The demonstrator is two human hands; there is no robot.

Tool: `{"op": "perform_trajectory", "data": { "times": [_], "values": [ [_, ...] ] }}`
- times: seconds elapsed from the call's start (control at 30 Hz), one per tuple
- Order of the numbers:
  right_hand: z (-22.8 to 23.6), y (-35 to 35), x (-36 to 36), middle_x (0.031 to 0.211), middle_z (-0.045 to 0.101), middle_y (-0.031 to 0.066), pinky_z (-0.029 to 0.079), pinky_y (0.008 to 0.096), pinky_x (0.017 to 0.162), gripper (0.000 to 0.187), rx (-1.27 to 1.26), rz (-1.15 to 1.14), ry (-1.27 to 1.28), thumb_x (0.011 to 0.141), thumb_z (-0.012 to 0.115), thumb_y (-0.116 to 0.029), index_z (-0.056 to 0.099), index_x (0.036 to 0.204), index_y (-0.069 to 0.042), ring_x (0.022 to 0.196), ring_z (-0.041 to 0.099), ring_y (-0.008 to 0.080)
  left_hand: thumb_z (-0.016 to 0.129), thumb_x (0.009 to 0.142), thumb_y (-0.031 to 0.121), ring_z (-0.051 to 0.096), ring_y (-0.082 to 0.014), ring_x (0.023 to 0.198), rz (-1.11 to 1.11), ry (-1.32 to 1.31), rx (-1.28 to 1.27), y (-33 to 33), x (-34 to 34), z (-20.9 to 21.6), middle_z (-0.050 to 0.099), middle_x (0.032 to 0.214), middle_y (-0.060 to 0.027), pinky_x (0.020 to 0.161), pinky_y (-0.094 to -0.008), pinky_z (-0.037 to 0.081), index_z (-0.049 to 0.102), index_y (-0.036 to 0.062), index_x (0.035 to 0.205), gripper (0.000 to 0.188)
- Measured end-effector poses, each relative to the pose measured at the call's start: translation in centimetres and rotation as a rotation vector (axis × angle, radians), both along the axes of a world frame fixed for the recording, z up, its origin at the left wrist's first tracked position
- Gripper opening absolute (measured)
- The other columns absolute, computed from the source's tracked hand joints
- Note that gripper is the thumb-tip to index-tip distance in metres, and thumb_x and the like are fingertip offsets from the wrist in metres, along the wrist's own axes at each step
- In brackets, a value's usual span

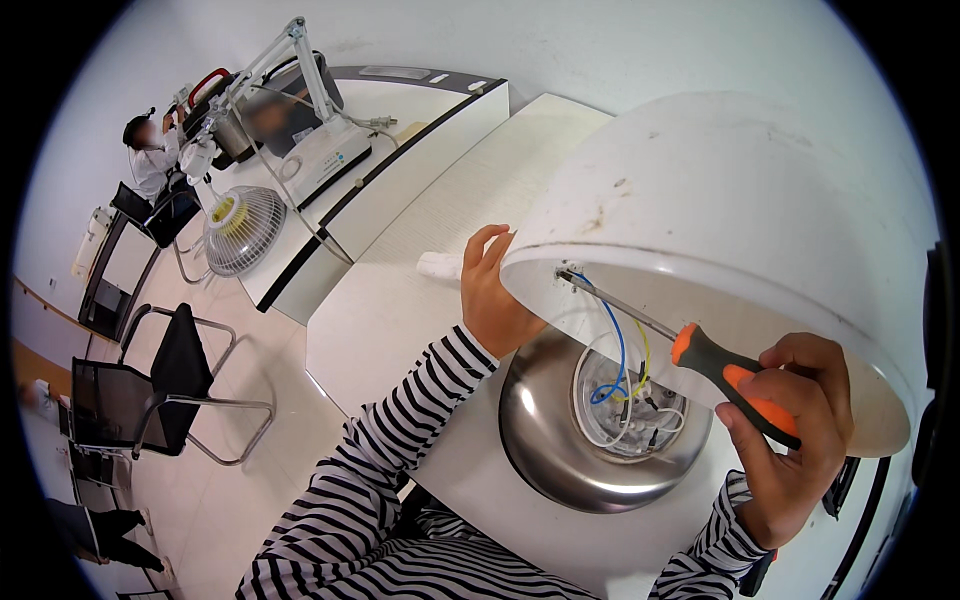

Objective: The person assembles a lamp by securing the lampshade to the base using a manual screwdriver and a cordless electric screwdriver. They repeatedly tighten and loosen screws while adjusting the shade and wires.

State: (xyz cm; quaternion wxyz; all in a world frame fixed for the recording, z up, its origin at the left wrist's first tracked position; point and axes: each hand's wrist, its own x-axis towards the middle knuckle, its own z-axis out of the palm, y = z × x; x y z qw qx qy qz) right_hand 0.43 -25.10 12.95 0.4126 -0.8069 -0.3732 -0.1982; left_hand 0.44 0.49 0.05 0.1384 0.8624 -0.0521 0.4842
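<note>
My right hand point(795, 425) is closed round the black and orange handle of a screwdriver point(735, 380). Its long shaft reaches up and left, the tip at a small fitting inside the rim of a large white housing point(700, 180), which is tilted over. My left hand point(495, 300) grips the housing's left side, some fingers hidden behind it. Beside that hand a white handle-like part point(440, 265) sticks out. Below is a round, shiny metal base point(545, 440), its middle holding a clear part with white wires. A blue wire point(622, 350) and a yellow-green wire run up into the housing.
A white table point(470, 480) carries the metal base. To the left stand a lamp with a wire-cage head point(243, 230) on a jointed arm, and a black chair point(180, 375). A person point(155, 160) sits at the far left; another person's legs point(110, 535) show lower left.
</note>
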Motion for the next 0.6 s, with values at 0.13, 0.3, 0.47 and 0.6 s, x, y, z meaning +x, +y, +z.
{"op": "perform_trajectory", "data": {
  "times": [0.13, 0.3, 0.47, 0.6],
  "values": [
    [0.0, 0.1, -0.1, 0.086, 0.051, 0.0117, 0.039, 0.0275, 0.061, 0.027, 0.003, -0.007, 0.019, 0.051, 0.071, -0.002, 0.058, 0.075, -0.003, 0.071, 0.05, 0.0194, 0.07, 0.064, 0.022, 0.051, -0.0264, 0.091, -0.01, -0.079, -0.027, 0.0, 0.3, -0.1, 0.059, 0.094, -0.0086, 0.089, -0.0406, 0.036, 0.061, 0.0057, 0.091, 0.033],
    [0.1, -0.2, 0.0, 0.085, 0.051, 0.0117, 0.039, 0.0271, 0.059, 0.026, -0.002, -0.011, -0.004, 0.051, 0.071, -0.003, 0.058, 0.074, -0.003, 0.068, 0.049, 0.019, 0.071, 0.064, 0.025, 0.051, -0.0273, 0.092, -0.022, -0.007, -0.072, -0.4, 0.4, 0.1, 0.058, 0.095, -0.0098, 0.089, -0.0409, 0.036, 0.061, 0.0045, 0.093, 0.037],
    [-0.2, -0.2, 0.1, 0.085, 0.051, 0.0119, 0.038, 0.0271, 0.058, 0.027, -0.014, 0.019, -0.004, 0.051, 0.072, -0.004, 0.058, 0.074, -0.003, 0.067, 0.048, 0.0189, 0.072, 0.063, 0.028, 0.051, -0.028, 0.093, 0.0, -0.09, -0.038, 0.2, 0.5, -0.9, 0.057, 0.095, -0.0113, 0.089, -0.0415, 0.037, 0.061, 0.0039, 0.093, 0.04],
    [0.1, -0.5, 0.2, 0.084, 0.051, 0.012, 0.038, 0.0275, 0.058, 0.027, -0.068, 0.053, -0.044, 0.051, 0.072, -0.005, 0.058, 0.073, -0.003, 0.067, 0.048, 0.019, 0.072, 0.064, 0.028, 0.051, -0.028, 0.093, -0.009, -0.114, -0.024, 0.1, 0.7, -1.1, 0.057, 0.095, -0.0116, 0.089, -0.0419, 0.037, 0.061, 0.0039, 0.091, 0.038]
  ]
}}
